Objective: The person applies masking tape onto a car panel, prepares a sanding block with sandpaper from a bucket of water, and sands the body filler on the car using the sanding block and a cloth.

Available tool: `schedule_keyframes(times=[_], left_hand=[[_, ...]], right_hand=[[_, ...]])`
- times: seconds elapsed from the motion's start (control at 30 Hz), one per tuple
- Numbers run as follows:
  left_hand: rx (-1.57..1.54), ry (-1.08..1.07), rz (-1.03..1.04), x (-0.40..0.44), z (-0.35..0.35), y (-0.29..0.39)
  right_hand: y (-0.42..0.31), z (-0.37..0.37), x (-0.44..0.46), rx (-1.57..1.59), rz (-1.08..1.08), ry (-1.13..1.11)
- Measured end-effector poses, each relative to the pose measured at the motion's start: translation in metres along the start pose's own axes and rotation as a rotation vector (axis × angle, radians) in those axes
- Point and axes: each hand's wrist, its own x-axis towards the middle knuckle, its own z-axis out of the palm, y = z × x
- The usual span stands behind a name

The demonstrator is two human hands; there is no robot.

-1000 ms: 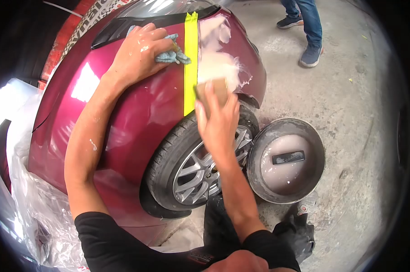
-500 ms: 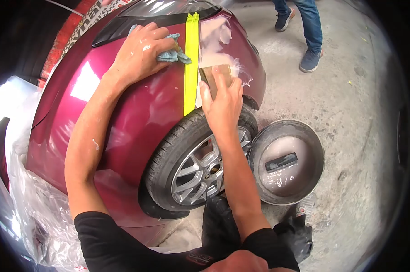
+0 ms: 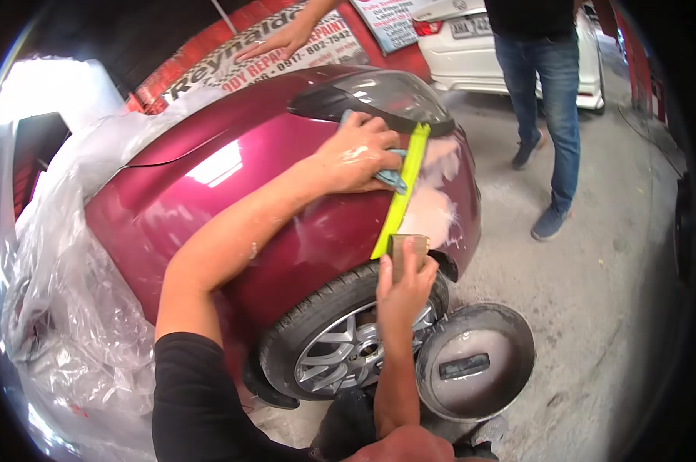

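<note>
My left hand [image 3: 357,158] is closed around a crumpled light-blue cloth [image 3: 392,180] and rests on the maroon car body [image 3: 286,212], just left of a strip of bright yellow tape [image 3: 400,202]. To the right of the tape, pale filler patches [image 3: 431,215] cover the panel below the headlight [image 3: 398,96]. Gripped in my right hand [image 3: 408,291] is a brownish sanding block [image 3: 408,248], by the lower end of the tape, just above the wheel [image 3: 355,346]. The block's underside is hidden.
A round basin [image 3: 526,362] of cloudy water with a dark block [image 3: 465,366] in it stands beside the wheel. Another person [image 3: 559,115] stands at the right, an arm stretched over the car. Clear plastic sheeting [image 3: 71,308] drapes the left side. Behind is a white car [image 3: 455,61].
My right hand has moved the sanding block down the filler towards the wheel arch. My left hand stays by the tape with the cloth. The view has tilted up, showing more of the other person.
</note>
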Motion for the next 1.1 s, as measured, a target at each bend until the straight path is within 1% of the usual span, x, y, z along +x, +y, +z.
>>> schedule_keyframes(times=[0.03, 0.1, 0.13, 0.17, 0.23, 0.27, 0.37, 0.4, 0.43, 0.47, 0.5, 0.57, 0.6, 0.7, 0.87, 0.93, 0.97, 1.03, 1.07, 1.1], left_hand=[[0.001, 0.015, -0.003, -0.001, 0.002, 0.000], [-0.005, -0.006, -0.013, -0.002, 0.004, 0.000], [0.006, -0.020, -0.025, -0.002, 0.004, 0.001], [0.017, -0.038, -0.033, -0.002, 0.006, 0.001], [0.005, 0.020, -0.007, -0.002, 0.008, 0.001], [0.007, 0.011, -0.011, -0.001, 0.005, 0.002], [0.039, -0.013, -0.010, -0.002, 0.005, 0.002], [0.041, -0.017, -0.015, -0.002, 0.005, 0.001], [0.043, -0.017, -0.020, -0.001, 0.005, 0.002], [0.046, 0.021, -0.003, -0.001, 0.007, 0.002], [0.047, 0.009, -0.008, 0.000, 0.004, 0.001], [0.038, -0.023, -0.024, 0.000, 0.002, 0.004], [0.032, -0.004, -0.019, 0.000, 0.003, 0.004], [0.044, -0.030, -0.031, 0.000, 0.004, 0.005], [0.022, -0.037, -0.036, -0.001, 0.004, 0.004], [0.020, -0.017, -0.014, 0.000, 0.003, 0.004], [0.022, -0.012, -0.019, 0.000, 0.003, 0.003], [0.022, 0.005, -0.001, 0.001, 0.005, 0.003], [0.020, -0.004, -0.002, 0.001, 0.006, 0.003], [0.013, -0.016, -0.011, 0.002, 0.003, 0.005]], right_hand=[[0.000, -0.004, 0.014, -0.046, -0.026, 0.025], [0.007, 0.000, 0.048, 0.032, 0.099, 0.033], [0.010, -0.001, 0.058, 0.022, 0.132, 0.002], [0.006, 0.000, 0.054, 0.023, 0.119, 0.006], [-0.001, -0.001, 0.026, 0.024, 0.093, 0.006], [-0.007, -0.003, 0.008, -0.031, -0.012, 0.020], [0.000, -0.005, 0.021, -0.036, 0.021, -0.017], [0.010, -0.003, 0.038, 0.058, 0.122, -0.015], [0.026, 0.002, 0.053, 0.019, 0.182, -0.016], [0.038, 0.003, 0.060, 0.035, 0.157, -0.003], [0.041, 0.005, 0.064, 0.056, 0.138, 0.016], [0.042, 0.004, 0.062, 0.061, 0.171, 0.017], [0.040, 0.004, 0.061, 0.066, 0.188, 0.015], [0.035, 0.000, 0.064, 0.144, 0.211, -0.003], [0.033, 0.008, 0.054, 0.046, 0.187, 0.028], [0.004, 0.004, 0.030, 0.036, 0.151, 0.024], [-0.007, -0.001, 0.017, 0.013, 0.078, 0.023], [-0.006, -0.003, 0.016, 0.033, 0.083, -0.010], [0.004, 0.002, 0.025, -0.013, 0.056, 0.036], [0.015, 0.005, 0.038, -0.010, 0.114, 0.036]])
